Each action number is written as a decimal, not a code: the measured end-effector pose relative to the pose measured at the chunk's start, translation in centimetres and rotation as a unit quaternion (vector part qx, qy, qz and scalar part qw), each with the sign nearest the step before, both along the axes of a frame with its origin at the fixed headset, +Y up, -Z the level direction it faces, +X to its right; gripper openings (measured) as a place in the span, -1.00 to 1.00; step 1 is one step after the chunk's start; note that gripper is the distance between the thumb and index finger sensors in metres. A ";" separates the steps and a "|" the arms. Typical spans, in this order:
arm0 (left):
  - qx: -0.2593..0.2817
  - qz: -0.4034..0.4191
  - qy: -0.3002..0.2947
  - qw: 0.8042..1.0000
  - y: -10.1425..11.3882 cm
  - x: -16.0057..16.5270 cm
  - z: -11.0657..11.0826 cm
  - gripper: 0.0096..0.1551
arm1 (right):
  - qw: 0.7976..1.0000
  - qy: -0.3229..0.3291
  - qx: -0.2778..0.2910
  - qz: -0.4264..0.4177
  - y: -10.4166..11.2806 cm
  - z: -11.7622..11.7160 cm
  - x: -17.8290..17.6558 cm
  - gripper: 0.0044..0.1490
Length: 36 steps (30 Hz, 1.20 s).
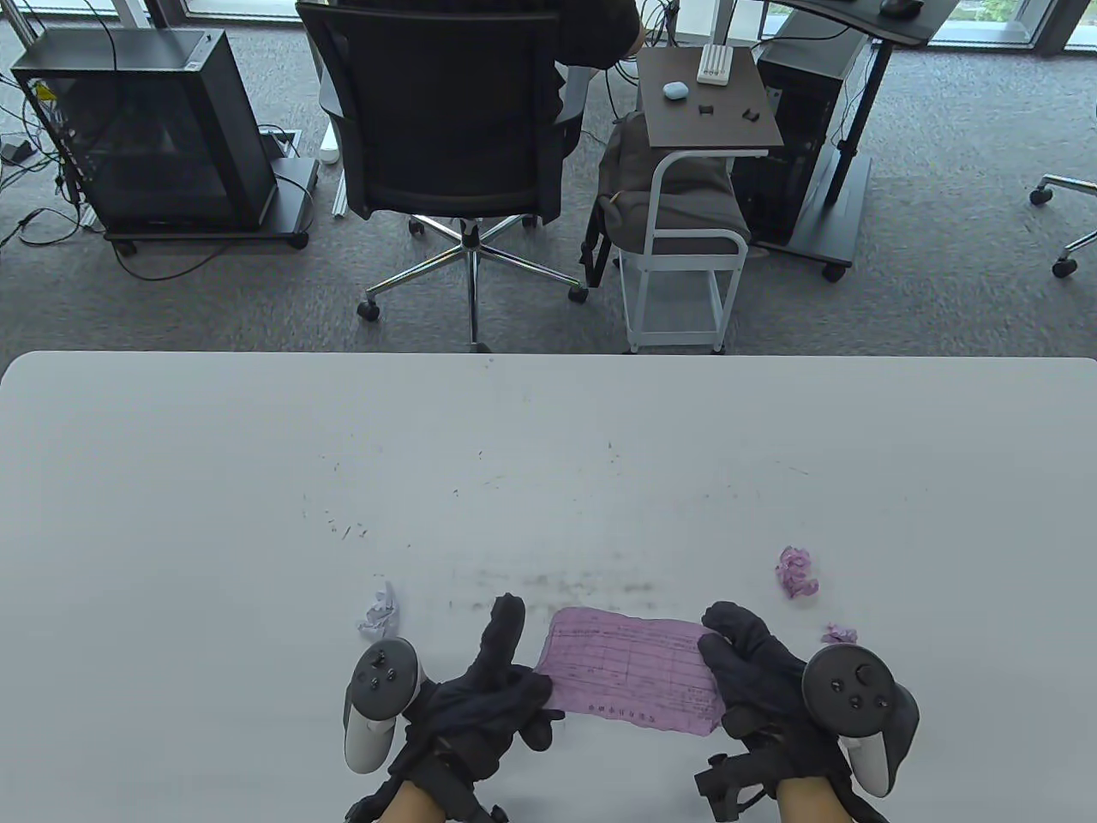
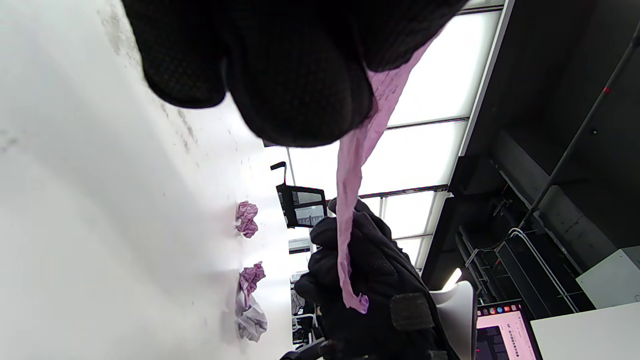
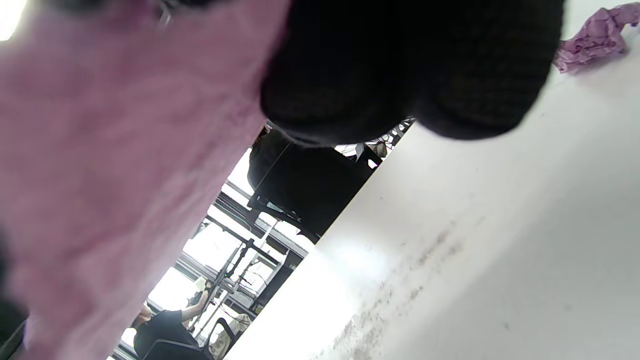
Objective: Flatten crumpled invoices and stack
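Note:
A pink invoice (image 1: 630,667), opened out and still wrinkled, is held above the white table (image 1: 257,480) near its front edge. My left hand (image 1: 506,686) grips its left edge and my right hand (image 1: 741,677) grips its right edge. In the left wrist view the sheet (image 2: 350,200) shows edge-on, stretched between my left fingers (image 2: 280,75) and my right hand (image 2: 360,280). In the right wrist view the pink sheet (image 3: 100,165) fills the left side under my right fingers (image 3: 400,70). A crumpled pink ball (image 1: 797,573), a smaller pink scrap (image 1: 840,634) and a crumpled white ball (image 1: 381,610) lie on the table.
The table's far edge (image 1: 548,356) faces an office chair (image 1: 446,146), a small side cart (image 1: 686,257) and a computer case (image 1: 146,129) on the carpet. In the left wrist view a pink ball (image 2: 246,218) and a pink-and-white wad (image 2: 250,300) lie on the table.

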State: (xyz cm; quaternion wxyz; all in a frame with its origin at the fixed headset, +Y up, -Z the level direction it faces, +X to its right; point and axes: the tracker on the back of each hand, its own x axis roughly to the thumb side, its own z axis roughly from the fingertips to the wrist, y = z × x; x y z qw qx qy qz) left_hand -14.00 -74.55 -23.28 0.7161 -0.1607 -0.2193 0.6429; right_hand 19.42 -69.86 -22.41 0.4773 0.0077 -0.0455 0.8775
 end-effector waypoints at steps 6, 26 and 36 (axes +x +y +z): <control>0.018 -0.028 0.006 0.999 0.1 0.2 -0.1 -0.27 | 1.000 0.005 -0.007 0.018 -0.4 -0.3 0.0 -0.42; 0.125 -0.229 0.032 0.965 1.5 0.9 0.5 -0.49 | 0.993 0.071 0.022 0.091 -0.3 -0.6 -0.8 -0.34; 0.100 -0.296 0.012 0.950 1.6 1.6 -0.3 -0.41 | 0.977 0.061 0.013 0.203 0.1 -2.1 -2.8 -0.32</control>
